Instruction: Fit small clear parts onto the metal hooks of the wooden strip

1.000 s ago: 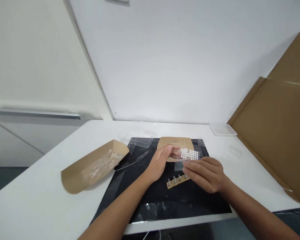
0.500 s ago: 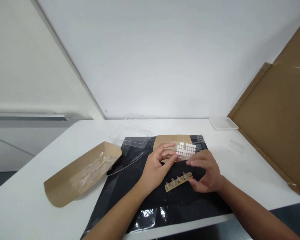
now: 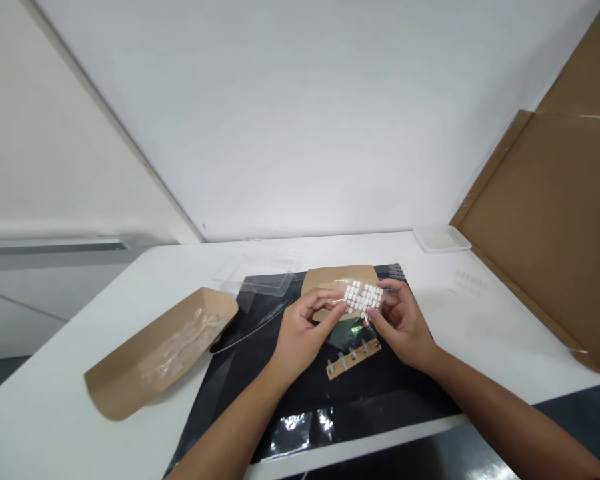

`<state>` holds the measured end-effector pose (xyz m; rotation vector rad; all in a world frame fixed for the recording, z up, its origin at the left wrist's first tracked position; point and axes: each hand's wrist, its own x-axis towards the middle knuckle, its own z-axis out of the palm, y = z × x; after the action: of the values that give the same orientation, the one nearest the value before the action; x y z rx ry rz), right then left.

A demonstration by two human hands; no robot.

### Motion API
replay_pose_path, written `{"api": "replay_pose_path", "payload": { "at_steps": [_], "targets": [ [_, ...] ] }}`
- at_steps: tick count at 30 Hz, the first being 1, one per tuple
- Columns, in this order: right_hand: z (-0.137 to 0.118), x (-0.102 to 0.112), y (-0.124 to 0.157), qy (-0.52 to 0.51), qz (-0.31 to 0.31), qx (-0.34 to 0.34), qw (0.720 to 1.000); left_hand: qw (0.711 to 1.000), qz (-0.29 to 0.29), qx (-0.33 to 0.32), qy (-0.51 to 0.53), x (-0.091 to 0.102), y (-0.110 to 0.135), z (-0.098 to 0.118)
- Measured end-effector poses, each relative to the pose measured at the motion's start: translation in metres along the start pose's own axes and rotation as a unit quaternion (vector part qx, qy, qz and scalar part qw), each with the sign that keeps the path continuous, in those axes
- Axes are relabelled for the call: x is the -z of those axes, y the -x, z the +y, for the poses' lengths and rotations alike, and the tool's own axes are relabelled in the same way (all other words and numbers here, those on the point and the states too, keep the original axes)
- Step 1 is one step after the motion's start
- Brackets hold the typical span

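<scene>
Between my left hand (image 3: 304, 335) and my right hand (image 3: 401, 325) is a clear plastic sheet dotted with small white round dots (image 3: 363, 298). Both hands pinch it by its side edges, fingertips close together. Behind it lies a curved kraft card (image 3: 330, 283), partly hidden by the sheet and my fingers. Just below my hands, a kraft strip with a row of small metal-tipped pegs (image 3: 353, 359) lies on a black mat (image 3: 360, 393); neither hand touches the strip.
To the left, a kraft tray (image 3: 130, 377) holds crumpled clear plastic (image 3: 185, 348). A clear plastic lid (image 3: 255, 277) and a thin clear strip (image 3: 253, 328) lie at the mat's far left. A white tray (image 3: 441, 238) and a large cardboard sheet (image 3: 540, 227) stand beyond, on the white table (image 3: 480, 333).
My right hand has risen from beside the pegged strip to the dotted sheet, now held by both hands. The sheet has shifted slightly left and tilted, and the view has drifted slightly.
</scene>
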<state>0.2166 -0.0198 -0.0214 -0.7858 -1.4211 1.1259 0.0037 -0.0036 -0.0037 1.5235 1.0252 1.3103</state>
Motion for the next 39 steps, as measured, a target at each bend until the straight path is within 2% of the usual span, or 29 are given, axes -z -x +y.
{"api": "replay_pose_path", "payload": {
  "at_steps": [4, 10, 23, 32, 39],
  "targets": [
    [0.001, -0.006, -0.001, -0.043, 0.021, 0.001, 0.999, 0.999, 0.006, -0.019, -0.032, 0.004, -0.001, -0.002],
    [-0.002, -0.001, -0.009, -0.043, 0.059, 0.022, 0.997, 0.998, -0.041, -0.050, -0.010, 0.003, 0.000, 0.003],
    [0.000, 0.003, -0.006, -0.002, 0.049, 0.014, 0.999, 0.996, -0.002, -0.057, -0.071, 0.003, -0.001, -0.004],
    [0.001, 0.005, -0.006, 0.017, 0.047, 0.012, 0.999, 0.991, 0.022, -0.073, -0.108, 0.002, 0.000, 0.001],
    [-0.001, 0.008, -0.008, 0.030, 0.044, 0.001, 0.999, 0.993, 0.023, -0.056, -0.105, 0.002, -0.001, 0.003]
  ]
}}
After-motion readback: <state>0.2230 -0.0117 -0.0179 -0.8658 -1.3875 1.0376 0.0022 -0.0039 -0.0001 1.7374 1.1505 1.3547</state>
